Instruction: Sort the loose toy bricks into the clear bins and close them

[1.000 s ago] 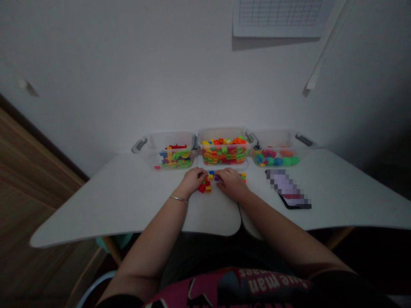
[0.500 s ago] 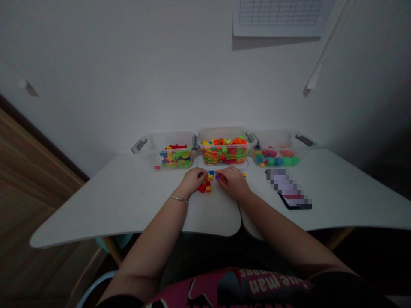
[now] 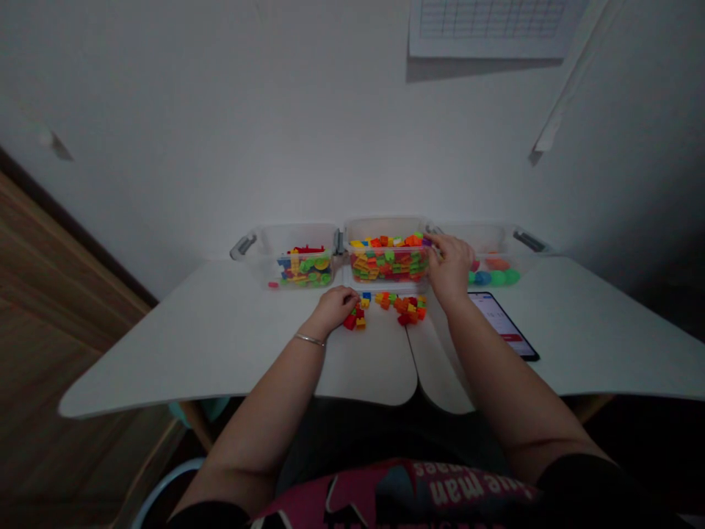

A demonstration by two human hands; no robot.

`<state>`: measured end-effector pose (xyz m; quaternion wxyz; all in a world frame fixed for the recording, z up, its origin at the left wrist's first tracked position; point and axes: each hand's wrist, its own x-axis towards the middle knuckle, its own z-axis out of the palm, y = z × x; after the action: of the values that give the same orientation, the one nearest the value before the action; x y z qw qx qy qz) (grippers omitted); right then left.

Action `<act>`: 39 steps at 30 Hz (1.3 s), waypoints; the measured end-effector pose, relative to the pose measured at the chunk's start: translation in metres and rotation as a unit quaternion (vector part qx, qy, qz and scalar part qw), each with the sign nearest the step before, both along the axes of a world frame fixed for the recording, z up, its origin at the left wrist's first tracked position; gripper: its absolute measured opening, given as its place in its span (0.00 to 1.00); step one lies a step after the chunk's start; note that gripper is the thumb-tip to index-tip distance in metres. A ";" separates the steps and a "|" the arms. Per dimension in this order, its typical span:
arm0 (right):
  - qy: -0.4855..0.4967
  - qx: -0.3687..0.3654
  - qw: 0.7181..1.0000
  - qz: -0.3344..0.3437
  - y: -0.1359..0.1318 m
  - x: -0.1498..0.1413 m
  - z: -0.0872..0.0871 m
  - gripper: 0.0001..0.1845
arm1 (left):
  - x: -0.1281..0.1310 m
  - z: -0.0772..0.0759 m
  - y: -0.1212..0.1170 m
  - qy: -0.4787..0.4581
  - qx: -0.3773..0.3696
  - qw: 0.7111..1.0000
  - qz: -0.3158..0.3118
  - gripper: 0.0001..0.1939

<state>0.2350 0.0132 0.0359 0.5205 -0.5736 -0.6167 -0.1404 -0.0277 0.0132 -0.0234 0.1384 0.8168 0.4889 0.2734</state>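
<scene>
My right hand (image 3: pixel 452 268) is closed on a purple toy block (image 3: pixel 426 242) at the right rim of the middle bin (image 3: pixel 385 253), which is full of colourful blocks. My left hand (image 3: pixel 334 307) rests on the table with its fingers curled together; what they pinch, if anything, is hidden. Beside its fingertips lie red and yellow blocks (image 3: pixel 357 321) and a small blue and yellow pair (image 3: pixel 366 300). To the right of these, a cluster of orange, red and green blocks (image 3: pixel 410 308) lies on the white table.
A left bin (image 3: pixel 297 239) holds mixed toy pieces, and a right bin (image 3: pixel 490 239) holds round green and blue pieces. A phone (image 3: pixel 510 330) lies on the white table (image 3: pixel 220 345) under my right forearm. A printed sheet (image 3: pixel 490 29) hangs on the wall.
My right hand has moved up and right from the tabletop to the middle bin's rim with the purple block. The orange block cluster is now uncovered. My left hand has stayed in place.
</scene>
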 end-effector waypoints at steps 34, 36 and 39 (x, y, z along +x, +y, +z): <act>-0.206 -0.096 0.960 0.160 -0.040 -0.063 -0.047 0.20 | 0.007 0.006 -0.009 -0.080 0.006 0.996 0.037 0.08; -0.231 -0.123 0.951 0.166 -0.040 -0.066 -0.053 0.20 | 0.007 0.007 -0.009 -0.066 -0.001 0.997 0.046 0.07; -0.255 -0.145 0.942 0.162 -0.038 -0.068 -0.061 0.21 | 0.006 0.007 -0.009 -0.072 -0.010 0.996 0.050 0.08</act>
<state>0.1669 -0.0249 -0.0248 0.2728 -0.4802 -0.8269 -0.1055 -0.0220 0.0040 -0.0167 0.1675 0.7683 0.5205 0.3327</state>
